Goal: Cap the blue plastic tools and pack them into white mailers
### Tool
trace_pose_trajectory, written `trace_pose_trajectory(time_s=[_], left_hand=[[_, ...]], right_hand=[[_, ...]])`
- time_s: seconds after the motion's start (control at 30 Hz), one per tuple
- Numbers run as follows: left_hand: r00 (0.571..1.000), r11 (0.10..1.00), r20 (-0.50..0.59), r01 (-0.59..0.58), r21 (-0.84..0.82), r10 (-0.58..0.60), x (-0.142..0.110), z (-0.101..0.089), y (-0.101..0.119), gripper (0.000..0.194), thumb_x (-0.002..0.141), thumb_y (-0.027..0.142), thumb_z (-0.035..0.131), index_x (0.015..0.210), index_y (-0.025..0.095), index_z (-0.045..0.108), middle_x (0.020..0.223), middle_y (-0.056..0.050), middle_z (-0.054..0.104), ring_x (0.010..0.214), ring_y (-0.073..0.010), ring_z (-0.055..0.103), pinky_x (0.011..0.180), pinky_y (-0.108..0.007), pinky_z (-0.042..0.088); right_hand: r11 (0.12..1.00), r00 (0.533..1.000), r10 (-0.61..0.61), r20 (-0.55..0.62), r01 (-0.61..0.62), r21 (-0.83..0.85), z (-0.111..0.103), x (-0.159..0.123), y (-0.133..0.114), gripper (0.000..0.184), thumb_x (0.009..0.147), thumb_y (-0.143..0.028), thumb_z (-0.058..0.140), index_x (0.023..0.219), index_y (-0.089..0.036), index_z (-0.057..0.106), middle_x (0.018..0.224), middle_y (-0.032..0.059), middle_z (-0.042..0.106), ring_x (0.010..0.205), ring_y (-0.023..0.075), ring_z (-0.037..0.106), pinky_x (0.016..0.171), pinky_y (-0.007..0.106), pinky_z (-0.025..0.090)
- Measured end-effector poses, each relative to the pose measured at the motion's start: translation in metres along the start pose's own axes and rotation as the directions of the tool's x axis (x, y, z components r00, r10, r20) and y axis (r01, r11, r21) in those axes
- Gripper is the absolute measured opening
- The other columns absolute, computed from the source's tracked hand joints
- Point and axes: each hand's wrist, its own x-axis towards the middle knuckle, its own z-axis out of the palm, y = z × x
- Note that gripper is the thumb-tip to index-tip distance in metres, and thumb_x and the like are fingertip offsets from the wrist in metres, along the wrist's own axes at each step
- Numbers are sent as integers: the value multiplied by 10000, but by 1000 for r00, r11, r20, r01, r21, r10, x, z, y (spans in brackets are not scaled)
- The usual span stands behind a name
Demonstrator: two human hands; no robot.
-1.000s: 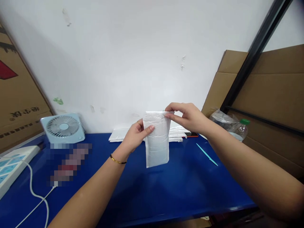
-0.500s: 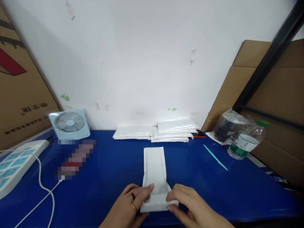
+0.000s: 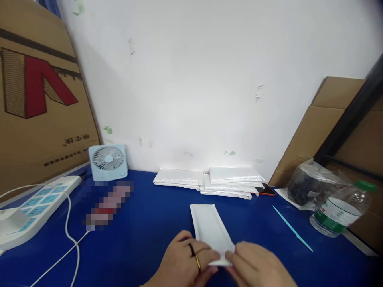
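White packet [image 3: 211, 227] now down on table [image 3: 155, 219]

White packet [image 3: 211, 225], blue table [image 3: 155, 215] — pale-blue fan [image 3: 108, 161], turquoise stick [image 3: 292, 228], green bottle cap [image 3: 365, 185] — red-printed brown carton [image 3: 50, 129]

Simple workspace, blue table [image 3: 152, 217], cardboard box [image 3: 32, 139], stacked packets [image 3: 235, 174]

The left hand [image 3: 185, 259] and right hand [image 3: 257, 265], both cropped by the lower edge, hide parts of the near end of the flat white padded packet [image 3: 210, 225]. Pixelation obscures a long pinkish object [image 3: 112, 205]. The left edge cuts off the white, blue-socketed power strip [image 3: 42, 204].
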Motion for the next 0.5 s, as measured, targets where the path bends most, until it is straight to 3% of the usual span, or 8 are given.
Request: trace_pose_trajectory(time_s=[0.07,0.1,0.17,0.23,0.3,0.37,0.5], left_hand=[[968,986,-195,144,-86,-158,6,-6,-6,463,850,260,491,1298,259,377,1127,-106,576,1043,-221,543,882,-369,419],[915,963,-307,228,-142,-261,7,-9,-10,507,846,264,492,1326,250,328,1204,-127,508,1121,-243,483,914,-398,402],[758,899,-488,327,-290,-433,8,-13,-17,467,856,267,475,1302,246,337,1276,-133,405,1139,-248,448,908,-406,408],[622,845,-578,318,-431,-529,6,-15,-23,351,874,267,451,1221,242,405,1277,-119,372,1038,-213,500,840,-364,441],[551,814,-608,286,-506,-571,2,-15,-26,277,884,274,438,1158,232,443,1255,-111,374,940,-182,527,787,-336,452],[546,814,-613,283,-506,-571,-2,-13,-25,248,880,283,445,1121,227,462,1241,-110,376,901,-177,526,760,-334,453],[602,821,-567,325,-469,-563,-7,-11,-20,220,871,277,453,1086,241,483,1239,-104,377,851,-174,522,725,-346,470]], right_hand=[[993,997,80,11,-80,88,-49,31,7,170,800,-306,459,883,-370,593,653,56,610,529,237,566,433,348,451],[986,991,136,18,-137,96,-71,48,12,121,815,-320,473,854,-330,587,656,55,596,539,217,559,447,330,445],[959,961,275,-35,-272,77,-107,85,22,153,828,-373,497,770,-263,586,569,27,538,492,176,504,440,301,394],[924,935,352,31,-353,148,-125,123,32,232,823,-426,505,764,-225,605,535,3,511,468,143,463,416,264,342],[896,944,314,101,-330,297,-125,161,38,257,782,-438,555,733,-191,607,594,2,536,508,120,470,430,231,337],[809,945,298,131,-323,491,-109,196,45,267,739,-434,603,734,-166,601,632,-5,529,533,98,463,443,207,343],[436,867,487,105,-345,831,-46,244,69,267,715,-400,645,718,-158,533,593,-21,489,467,61,399,403,189,315]])
